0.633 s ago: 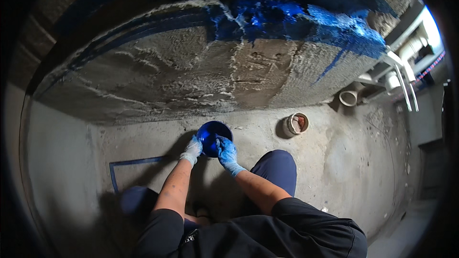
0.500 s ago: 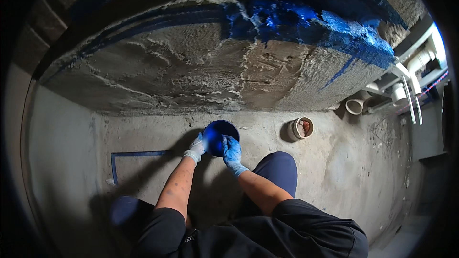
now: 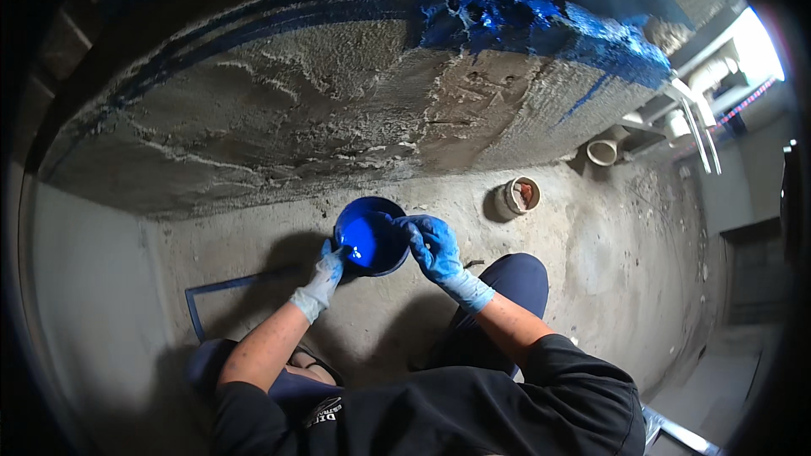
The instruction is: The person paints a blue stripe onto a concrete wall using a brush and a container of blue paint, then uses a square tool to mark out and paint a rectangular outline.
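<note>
A round bucket (image 3: 372, 263) with bright blue liquid, probably paint, inside stands or hangs just above the floor in front of me; I cannot tell which. My left hand (image 3: 321, 279), in a pale glove smeared with blue, grips its near left rim with the thumb over the edge. Across from it, my right hand (image 3: 435, 249) wears a glove heavily stained blue. Its fingers are curled together at the right rim, their tips reaching over the bucket. What they hold, if anything, is hidden.
Ahead stands a rough cement wall (image 3: 338, 93) with a glossy blue coated band (image 3: 515, 21) above. A small pale tub (image 3: 522, 196) with reddish pieces sits right of the bucket. Farther right are a pipe opening (image 3: 601, 152) and white pipes (image 3: 714, 76). A blue line (image 3: 228, 285) marks the floor at left.
My right hand has moved right and lifted from inside the bucket to its rim. The bucket has tilted toward me, showing more blue liquid, and my left hand has shifted left with it.
</note>
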